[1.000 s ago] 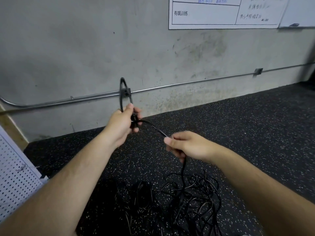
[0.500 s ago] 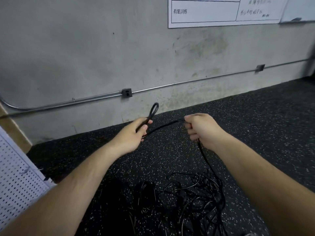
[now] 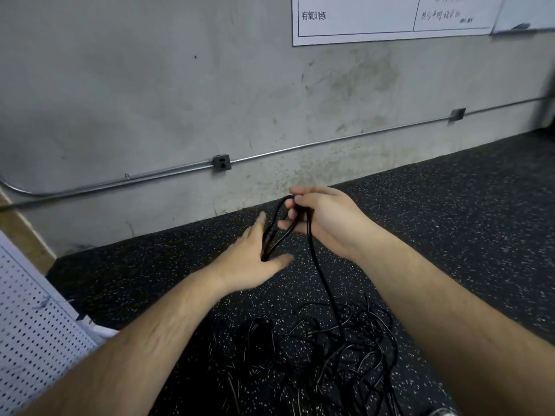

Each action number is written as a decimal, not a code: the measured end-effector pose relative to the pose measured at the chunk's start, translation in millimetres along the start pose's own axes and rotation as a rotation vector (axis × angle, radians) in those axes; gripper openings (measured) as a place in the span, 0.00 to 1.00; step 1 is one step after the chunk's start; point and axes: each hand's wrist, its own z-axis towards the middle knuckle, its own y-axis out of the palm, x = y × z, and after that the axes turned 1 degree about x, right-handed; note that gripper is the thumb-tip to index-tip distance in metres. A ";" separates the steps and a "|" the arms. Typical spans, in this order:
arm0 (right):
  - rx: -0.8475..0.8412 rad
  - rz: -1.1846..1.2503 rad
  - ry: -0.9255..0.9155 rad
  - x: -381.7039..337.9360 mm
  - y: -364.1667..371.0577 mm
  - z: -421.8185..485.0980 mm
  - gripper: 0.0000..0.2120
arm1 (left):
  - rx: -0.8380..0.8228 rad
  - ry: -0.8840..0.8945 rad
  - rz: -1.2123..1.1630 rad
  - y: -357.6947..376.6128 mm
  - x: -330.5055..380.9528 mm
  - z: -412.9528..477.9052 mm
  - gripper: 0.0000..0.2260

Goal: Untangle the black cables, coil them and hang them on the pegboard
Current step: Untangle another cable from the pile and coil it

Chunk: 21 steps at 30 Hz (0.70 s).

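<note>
A tangle of black cables (image 3: 324,352) lies on the speckled black floor between my forearms. One black cable (image 3: 322,274) rises from the pile to my right hand (image 3: 327,223), whose fingers curl round the top of a small loop (image 3: 277,223) of it. My left hand (image 3: 255,259) is spread with straight fingers and thumb, the lower end of the loop lying in the fork between thumb and fingers. The white pegboard (image 3: 33,334) leans at the far left.
A grey concrete wall stands ahead with a metal conduit (image 3: 330,141) and an outlet box (image 3: 221,162) low on it. A white printed sheet (image 3: 387,16) hangs above. A wooden strip (image 3: 24,232) leans behind the pegboard.
My right hand has moved left up to my left hand, bringing a new loop of cable to it. My left hand has opened its fingers around the loops.
</note>
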 end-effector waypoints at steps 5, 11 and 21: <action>-0.057 0.242 -0.003 -2.9 5.0 2.9 0.15 | 0.138 0.149 -0.406 0.7 14.2 -9.1 0.33; 0.017 0.345 -0.039 -3.4 11.6 7.6 0.20 | 0.084 0.145 -0.683 6.6 26.9 -11.6 0.22; 0.199 -0.394 -0.338 1.7 3.0 3.9 0.19 | 0.080 0.086 -1.146 -9.2 34.0 -11.3 0.11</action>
